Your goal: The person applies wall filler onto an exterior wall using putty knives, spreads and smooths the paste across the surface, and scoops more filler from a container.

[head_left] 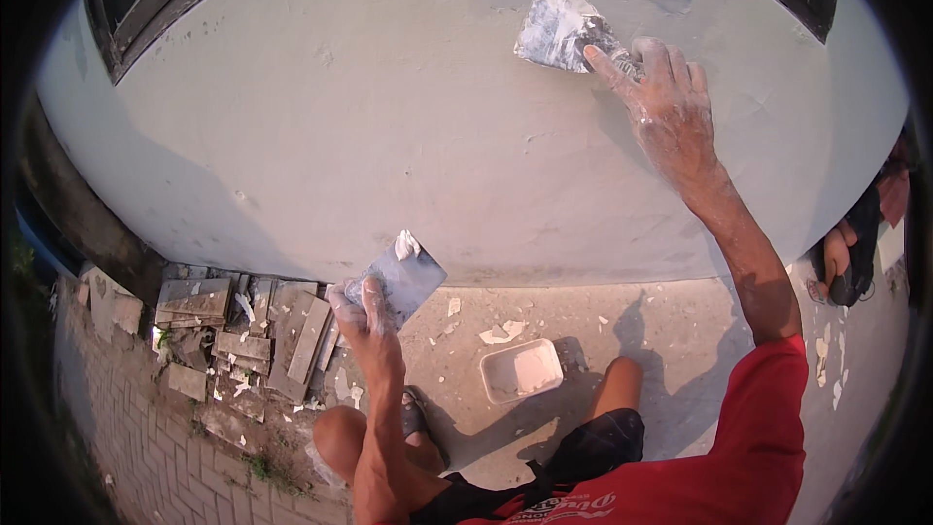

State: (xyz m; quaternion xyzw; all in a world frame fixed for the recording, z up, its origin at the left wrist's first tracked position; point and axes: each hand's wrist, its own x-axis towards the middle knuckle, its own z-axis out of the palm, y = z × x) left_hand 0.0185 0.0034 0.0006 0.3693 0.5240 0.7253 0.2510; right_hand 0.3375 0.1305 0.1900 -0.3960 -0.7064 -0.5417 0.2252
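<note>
In the frame's upper right, the right hand (671, 102) has its fingers clamped on a white-smeared, wide-bladed metal putty knife (562, 27), the blade up-left of them. Below centre-left, the left hand (369, 319) has fingers clamped on a grey, square-bladed metal scraper (413, 282), its blade up-right, bearing white putty (406, 244).
</note>
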